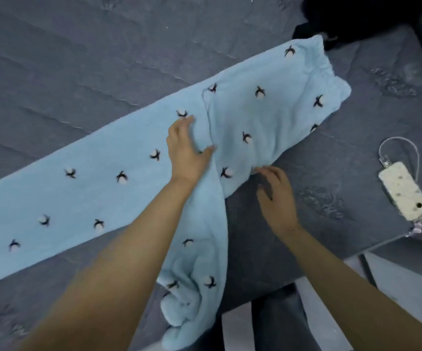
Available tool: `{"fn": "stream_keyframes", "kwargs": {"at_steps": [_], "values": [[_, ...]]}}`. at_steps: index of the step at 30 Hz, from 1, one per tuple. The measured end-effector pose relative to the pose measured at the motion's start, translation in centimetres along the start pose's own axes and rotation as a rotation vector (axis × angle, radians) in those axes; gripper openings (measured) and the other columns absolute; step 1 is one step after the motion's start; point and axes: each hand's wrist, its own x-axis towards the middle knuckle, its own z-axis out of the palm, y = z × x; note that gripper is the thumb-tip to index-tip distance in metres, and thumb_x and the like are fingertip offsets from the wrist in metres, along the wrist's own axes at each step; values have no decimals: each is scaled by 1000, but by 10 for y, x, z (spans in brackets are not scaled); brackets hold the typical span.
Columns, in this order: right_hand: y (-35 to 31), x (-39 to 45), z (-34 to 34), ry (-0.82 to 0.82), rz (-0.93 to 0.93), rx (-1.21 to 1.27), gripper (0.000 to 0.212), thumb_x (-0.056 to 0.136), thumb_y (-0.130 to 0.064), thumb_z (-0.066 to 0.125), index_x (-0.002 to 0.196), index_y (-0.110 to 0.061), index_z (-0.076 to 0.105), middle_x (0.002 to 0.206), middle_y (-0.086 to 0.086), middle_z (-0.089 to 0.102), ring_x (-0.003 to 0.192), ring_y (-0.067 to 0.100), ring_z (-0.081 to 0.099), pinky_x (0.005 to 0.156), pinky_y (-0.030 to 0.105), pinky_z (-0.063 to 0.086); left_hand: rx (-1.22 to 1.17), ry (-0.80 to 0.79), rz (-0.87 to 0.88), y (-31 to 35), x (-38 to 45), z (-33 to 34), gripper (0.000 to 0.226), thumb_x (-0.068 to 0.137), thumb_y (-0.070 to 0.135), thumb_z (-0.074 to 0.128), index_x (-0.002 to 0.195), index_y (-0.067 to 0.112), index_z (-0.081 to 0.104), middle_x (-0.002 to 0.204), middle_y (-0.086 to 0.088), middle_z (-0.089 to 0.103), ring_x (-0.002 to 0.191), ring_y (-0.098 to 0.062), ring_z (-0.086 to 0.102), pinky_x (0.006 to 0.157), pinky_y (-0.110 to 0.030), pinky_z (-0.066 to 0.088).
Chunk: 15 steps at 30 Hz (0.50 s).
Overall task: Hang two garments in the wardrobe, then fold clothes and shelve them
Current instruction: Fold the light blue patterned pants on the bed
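Head view. A pair of light blue fleece trousers point(255, 117), dotted with small white-and-black motifs, lies spread across a dark grey quilted bed point(78, 59). One leg stretches flat toward the left edge; the other hangs over the bed's near edge. The left hand point(187, 150) rests on the cloth near the crotch, fingers straight and thumb spread, grasping nothing. The right hand point(276, 196) hovers just beside the trousers' near edge, fingers relaxed and empty. A phone point(405, 191) with a cable point(402, 145) lies at the right; a black garment point(331, 26) sits beyond the waistband.
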Motion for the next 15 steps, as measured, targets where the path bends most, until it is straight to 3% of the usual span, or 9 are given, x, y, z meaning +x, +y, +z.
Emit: {"fn": "stream_keyframes", "kwargs": {"at_steps": [3, 5, 7, 9, 11, 13, 15], "values": [[-9, -48, 39, -59, 277, 197, 30, 98, -8, 53, 128, -10, 56, 123, 6, 54, 103, 10, 54, 98, 25, 47, 67, -96, 119, -30, -94, -32, 41, 79, 19, 79, 115, 10, 63, 120, -10, 54, 116, -28, 50, 102, -31, 35], [-12, -74, 62, -133, 464, 363, 20, 98, -19, 55, 118, -18, 60, 118, 3, 60, 95, 4, 57, 79, 10, 49, 102, -248, 102, -56, -156, -50, 26, 79, 23, 79, 100, 13, 67, 108, -5, 57, 104, -25, 55, 92, -36, 42], [-14, -98, 80, -185, 596, 489, 16, 97, -29, 57, 112, -23, 59, 111, -4, 63, 95, 4, 60, 65, 8, 49, 162, -406, 14, -82, -215, -63, 35, 74, 40, 78, 98, 17, 66, 107, 0, 54, 102, -21, 52, 87, -36, 43], [-13, -119, 95, -215, 677, 580, 29, 96, -32, 59, 121, -19, 57, 109, -7, 64, 95, 5, 62, 64, 12, 50, 299, -555, -92, -107, -266, -66, 65, 65, 66, 69, 116, 28, 59, 129, 4, 44, 119, -17, 41, 96, -31, 37], [-12, -136, 107, -248, 680, 638, 29, 95, -30, 61, 123, -22, 58, 110, -9, 66, 95, 4, 63, 66, 13, 53, 409, -664, -159, -130, -304, -61, 95, 60, 82, 58, 141, 39, 32, 154, 9, 11, 141, -13, 13, 111, -36, 21], [-11, -145, 115, -277, 665, 648, 17, 95, -28, 62, 111, -27, 64, 109, -8, 68, 93, 3, 66, 67, 14, 54, 441, -663, -183, -141, -322, -51, 101, 63, 81, 58, 146, 41, 16, 158, 12, -8, 144, -9, -5, 115, -44, 10], [-10, -149, 119, -261, 655, 637, 8, 95, -27, 61, 102, -28, 66, 107, -5, 70, 93, 7, 67, 72, 19, 56, 340, -497, -190, -141, -320, -44, 83, 65, 67, 70, 137, 34, 43, 156, 4, 16, 140, -17, 17, 110, -43, 25]]}}
